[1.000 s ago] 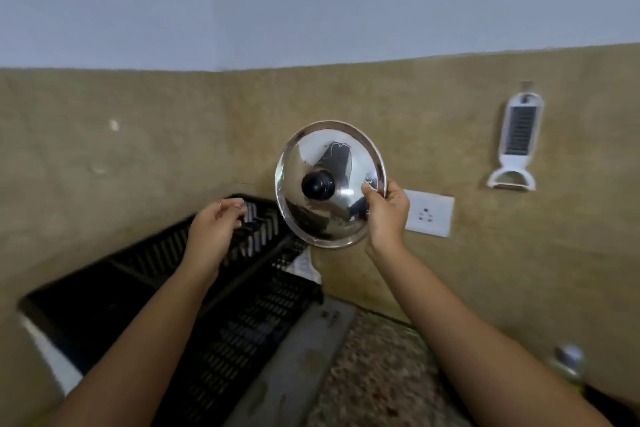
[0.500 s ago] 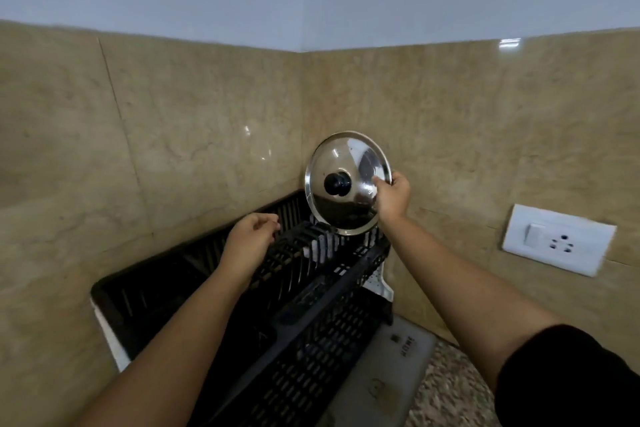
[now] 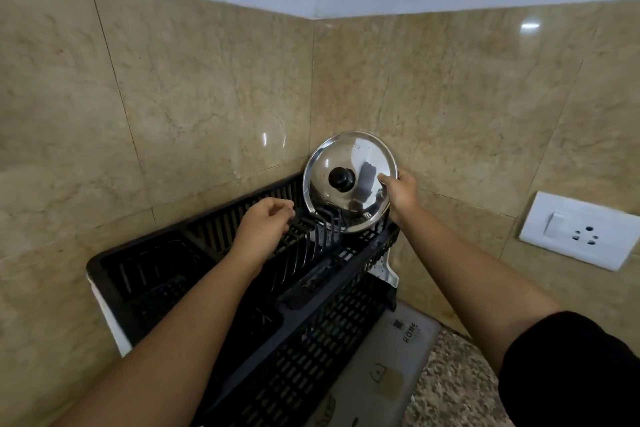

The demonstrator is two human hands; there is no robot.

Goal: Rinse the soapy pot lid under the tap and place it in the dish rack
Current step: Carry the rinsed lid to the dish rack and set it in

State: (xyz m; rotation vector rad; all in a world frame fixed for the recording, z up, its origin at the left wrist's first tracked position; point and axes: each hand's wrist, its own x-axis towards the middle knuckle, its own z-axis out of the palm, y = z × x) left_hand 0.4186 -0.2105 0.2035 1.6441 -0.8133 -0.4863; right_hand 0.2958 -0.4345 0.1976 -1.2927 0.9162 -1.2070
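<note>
A shiny steel pot lid (image 3: pixel 360 163) with a black knob stands on edge at the far right end of the black plastic dish rack (image 3: pixel 311 333), its lower rim down among the rack's upright prongs. My right hand (image 3: pixel 401 192) grips the lid's right rim. My left hand (image 3: pixel 265 222) hovers over the prongs just left of the lid, fingers curled loosely, holding nothing.
The rack fills the tiled corner, with beige marble walls close behind and to the left. A white wall socket (image 3: pixel 578 230) sits on the right wall. A grey mat (image 3: pixel 391 371) lies on the speckled counter (image 3: pixel 457 388) beside the rack.
The lid has come down from above the rack into the prongs at the rack's far end. My left hand has stayed over the prongs. The view has swung left and closer.
</note>
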